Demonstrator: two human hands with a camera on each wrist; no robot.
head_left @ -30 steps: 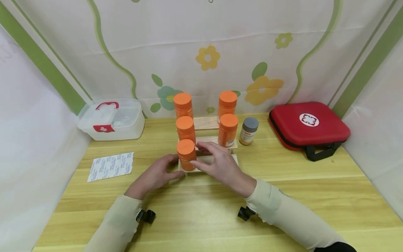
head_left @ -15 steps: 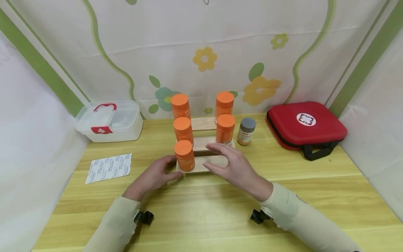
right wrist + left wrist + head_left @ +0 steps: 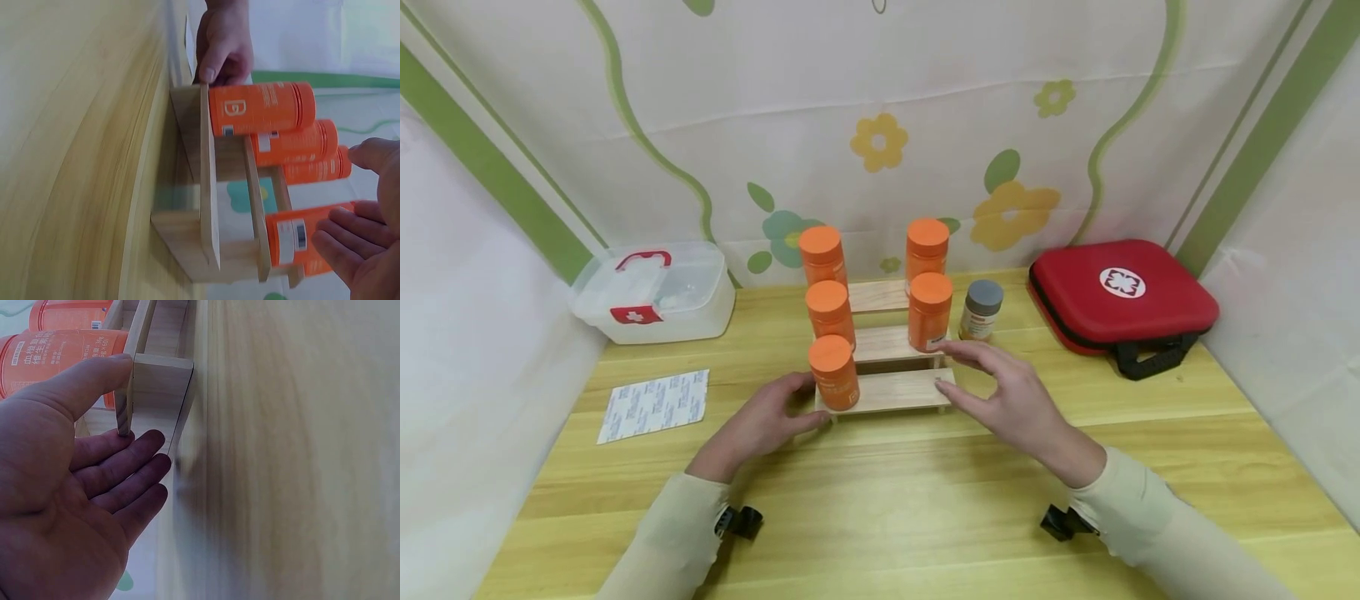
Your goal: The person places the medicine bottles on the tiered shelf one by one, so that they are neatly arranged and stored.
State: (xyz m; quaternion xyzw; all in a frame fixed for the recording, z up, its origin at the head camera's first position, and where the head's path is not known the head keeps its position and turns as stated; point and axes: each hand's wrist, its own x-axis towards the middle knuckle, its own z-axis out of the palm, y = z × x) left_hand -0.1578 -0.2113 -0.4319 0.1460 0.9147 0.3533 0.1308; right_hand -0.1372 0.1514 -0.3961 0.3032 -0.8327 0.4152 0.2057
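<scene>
A three-tier wooden stand (image 3: 898, 390) stands on the table with several orange-capped supplement jars. An orange jar (image 3: 838, 385) sits at the left of the lowest step, with two more behind it on the higher steps. At the right, another orange jar (image 3: 929, 315) is on the middle step and one (image 3: 927, 250) on the top. My left hand (image 3: 765, 423) pinches the lowest step's left end, thumb at its front edge and index finger (image 3: 103, 449) at its rear. My right hand (image 3: 1017, 404), fingers parted and holding nothing, is beside the lowest step's right end.
A grey-capped bottle (image 3: 981, 310) stands right of the stand, near a red first-aid case (image 3: 1123, 304). At the left are a clear plastic medicine box (image 3: 681, 308) and a flat printed packet (image 3: 653, 406). A flower-patterned curtain (image 3: 805, 150) hangs behind.
My right hand has left the lowest orange jar and moved right to the stand's far end, its fingers spread apart. My left hand stays at the left end. The view shifts slightly.
</scene>
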